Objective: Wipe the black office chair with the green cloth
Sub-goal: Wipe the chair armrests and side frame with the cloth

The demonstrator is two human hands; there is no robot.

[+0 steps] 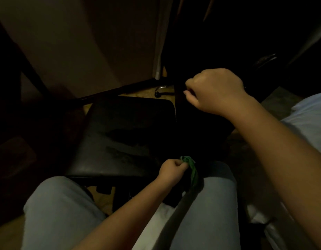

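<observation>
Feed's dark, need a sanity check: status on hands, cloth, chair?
Left hand grips green cloth by seat's near corner. Right hand curled beside dark upright, grip unclear. Chair seat streaked; nothing visibly blocking, frame dark.

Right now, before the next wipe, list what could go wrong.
1. The green cloth is bunched into a wad in the left hand, so little of it may meet the streaked seat of the black office chair; marks could remain.
2. The scene is very dark, so missed patches are likely.
3. The right hand curls at the chair's dark upright edge; if that hold is loose, the chair may shift.
</observation>
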